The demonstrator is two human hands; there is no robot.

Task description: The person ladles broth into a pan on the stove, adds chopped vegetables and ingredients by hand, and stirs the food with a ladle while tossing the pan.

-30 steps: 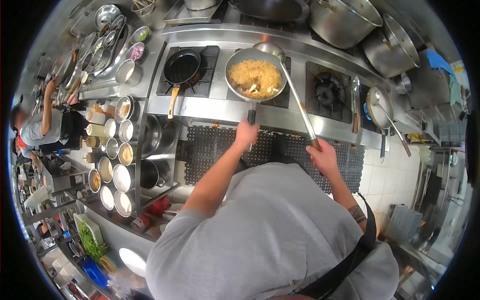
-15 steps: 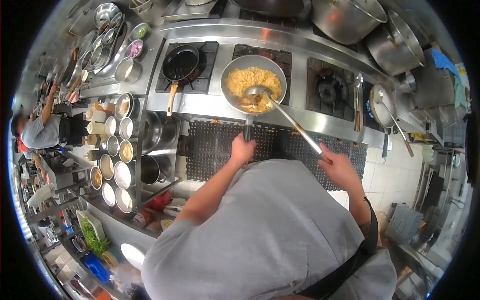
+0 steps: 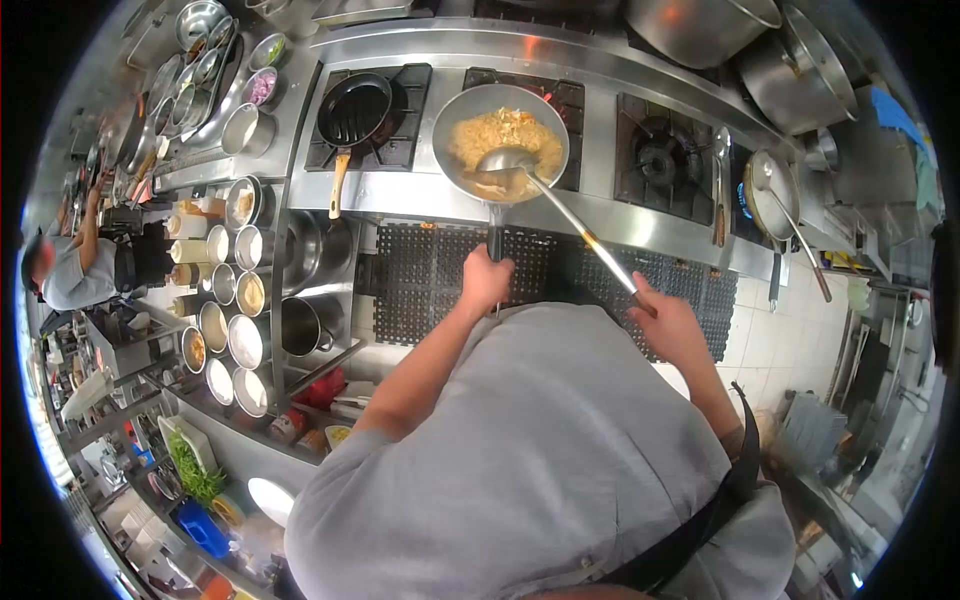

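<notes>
My left hand (image 3: 488, 280) is wrapped round the dark handle of a deep grey frying pan (image 3: 460, 108), which sits over a stove burner. Yellowish noodles (image 3: 530, 130), slightly smeared by motion, fill much of the pan. A long steel ladle (image 3: 592, 240) slants down from my right hand (image 3: 664, 318), whose fingers are closed on the end of its handle. The ladle's bowl lies among the noodles on the near side of the pan. Part of the pan's handle is covered by my left hand.
To the left, a black grill pan (image 3: 355, 108) with a wooden handle sits on another burner. Right of my pan are a bare burner (image 3: 662, 165) and a smaller pan (image 3: 770, 205) holding a ladle. Several ingredient tubs (image 3: 247, 340) stand left. A co-worker (image 3: 75, 262) stands far left.
The noodles have shifted in the pan, and the ladle's bowl has moved slightly left. My right hand is a little further left. The whole view has tilted slightly.
</notes>
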